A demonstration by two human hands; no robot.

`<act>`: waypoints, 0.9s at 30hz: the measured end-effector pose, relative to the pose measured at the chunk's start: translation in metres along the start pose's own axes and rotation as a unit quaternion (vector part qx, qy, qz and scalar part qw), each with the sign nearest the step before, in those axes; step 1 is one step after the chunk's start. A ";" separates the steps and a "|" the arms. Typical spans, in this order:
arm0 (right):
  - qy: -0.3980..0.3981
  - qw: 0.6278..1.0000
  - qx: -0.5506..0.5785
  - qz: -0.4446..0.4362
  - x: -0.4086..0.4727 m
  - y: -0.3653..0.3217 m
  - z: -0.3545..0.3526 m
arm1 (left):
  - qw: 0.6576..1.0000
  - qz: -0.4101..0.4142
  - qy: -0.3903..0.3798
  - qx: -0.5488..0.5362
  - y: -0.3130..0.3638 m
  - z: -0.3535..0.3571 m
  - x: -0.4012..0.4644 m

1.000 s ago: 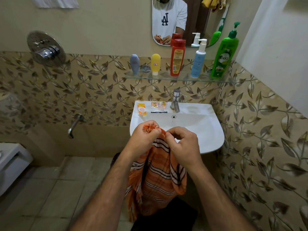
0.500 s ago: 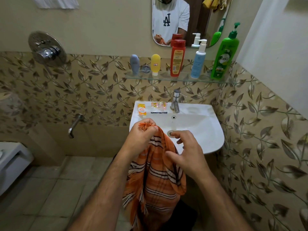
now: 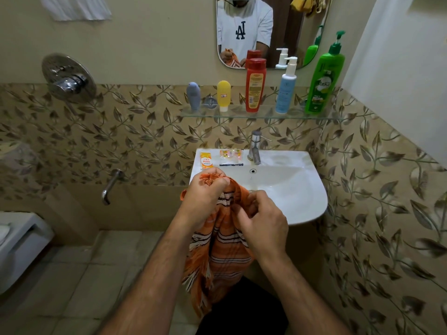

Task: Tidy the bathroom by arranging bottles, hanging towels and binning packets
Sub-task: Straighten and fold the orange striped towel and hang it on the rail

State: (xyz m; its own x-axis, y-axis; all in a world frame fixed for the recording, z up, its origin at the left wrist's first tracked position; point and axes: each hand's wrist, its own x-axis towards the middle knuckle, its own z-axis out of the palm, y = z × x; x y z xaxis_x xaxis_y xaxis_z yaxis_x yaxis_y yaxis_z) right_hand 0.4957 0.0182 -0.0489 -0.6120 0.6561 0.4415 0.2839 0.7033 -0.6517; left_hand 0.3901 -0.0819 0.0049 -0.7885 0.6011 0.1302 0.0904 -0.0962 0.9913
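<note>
bare forearms; the mirror [image 3: 271, 32] reflects a white short-sleeved t-shirt [image 3: 244, 27] with dark lettering.

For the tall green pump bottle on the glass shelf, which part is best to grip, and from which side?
Grip the green pump bottle around its wide body, coming from the front. It stands upright at the right end of the glass shelf, the wall close on its right and the blue pump bottle on its left.

The left hand [image 3: 205, 201] and right hand [image 3: 263, 226] both hold an orange striped towel [image 3: 217, 257] before the white sink [image 3: 290, 189].
</note>
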 end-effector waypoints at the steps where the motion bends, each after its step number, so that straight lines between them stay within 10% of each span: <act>1: 0.004 1.000 0.002 0.000 0.003 -0.001 0.001 | 1.000 0.002 -0.007 0.004 0.002 -0.001 0.000; 13: 0.000 0.998 -0.033 0.057 0.032 0.016 0.011 | 0.998 0.006 -0.056 0.042 0.001 -0.005 0.001; 27: -0.298 0.915 -0.062 0.265 0.041 0.089 -0.010 | 0.978 -0.036 0.200 0.056 -0.031 -0.048 0.018</act>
State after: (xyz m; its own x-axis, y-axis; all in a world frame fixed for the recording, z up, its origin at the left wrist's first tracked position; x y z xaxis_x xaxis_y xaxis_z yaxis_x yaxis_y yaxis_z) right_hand 0.5033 0.1099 -0.0828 -0.6471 0.6750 -0.3545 0.7164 0.3792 -0.5856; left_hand 0.3438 -0.1067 -0.0248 -0.9681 0.2426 0.0634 0.0745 0.0366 0.9965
